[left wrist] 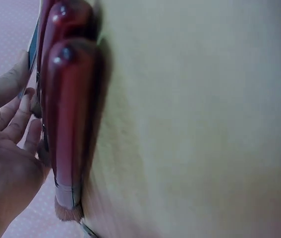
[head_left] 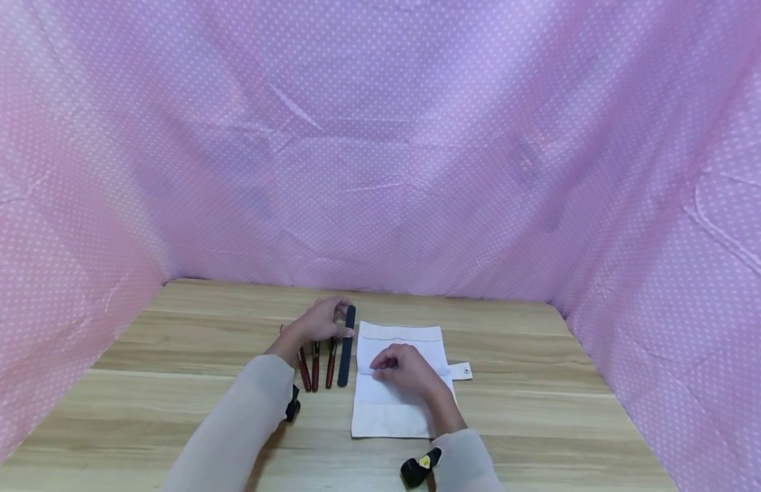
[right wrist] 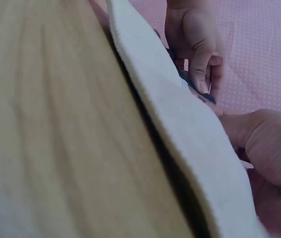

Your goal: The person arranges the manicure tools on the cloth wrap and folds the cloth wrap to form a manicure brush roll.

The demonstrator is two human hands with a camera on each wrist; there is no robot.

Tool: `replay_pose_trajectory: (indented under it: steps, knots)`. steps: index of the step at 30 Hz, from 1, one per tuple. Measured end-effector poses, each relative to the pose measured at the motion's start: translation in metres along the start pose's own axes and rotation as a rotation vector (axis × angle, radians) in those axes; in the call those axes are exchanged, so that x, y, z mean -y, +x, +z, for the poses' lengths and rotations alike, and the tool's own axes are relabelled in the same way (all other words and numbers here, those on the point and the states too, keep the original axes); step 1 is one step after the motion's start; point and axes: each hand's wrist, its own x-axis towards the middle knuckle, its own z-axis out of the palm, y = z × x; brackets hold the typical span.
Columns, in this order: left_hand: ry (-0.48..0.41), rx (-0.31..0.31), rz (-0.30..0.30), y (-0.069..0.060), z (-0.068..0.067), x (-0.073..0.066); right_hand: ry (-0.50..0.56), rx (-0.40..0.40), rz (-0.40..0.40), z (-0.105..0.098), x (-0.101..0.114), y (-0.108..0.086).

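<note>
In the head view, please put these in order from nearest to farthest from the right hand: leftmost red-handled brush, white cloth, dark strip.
1. White cloth: directly under the right hand.
2. Dark strip: just left of the cloth.
3. Leftmost red-handled brush: farther left, beyond the strip.

Pink cloth (head_left: 380,150) with small white dots – wrinkled and creased in places – hangs behind the table (head_left: 540,410) and along both sides; the tabletop shows pale wood grain running side to side.
</note>
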Motion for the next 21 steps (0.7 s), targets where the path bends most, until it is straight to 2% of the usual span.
replay_pose_trajectory:
  steps: [5, 8, 11, 16, 21]
  knots:
    - [-0.106, -0.039, 0.054, -0.004, -0.006, 0.000, -0.010, -0.003, -0.013, 0.001, 0.002, 0.001]
    - [-0.206, -0.061, 0.072, -0.006, -0.009, -0.002, -0.013, -0.005, -0.018, 0.001, 0.003, 0.001]
    - [-0.351, -0.058, 0.063, -0.007, -0.010, -0.003, -0.014, -0.003, -0.006, 0.001, 0.003, 0.001]
    - [-0.536, -0.068, 0.018, -0.006, -0.010, -0.007, -0.018, -0.003, 0.004, 0.001, 0.002, 0.001]
    - [-0.602, -0.104, 0.014, -0.003, -0.010, -0.014, -0.005, -0.005, 0.016, 0.001, 0.002, 0.002]
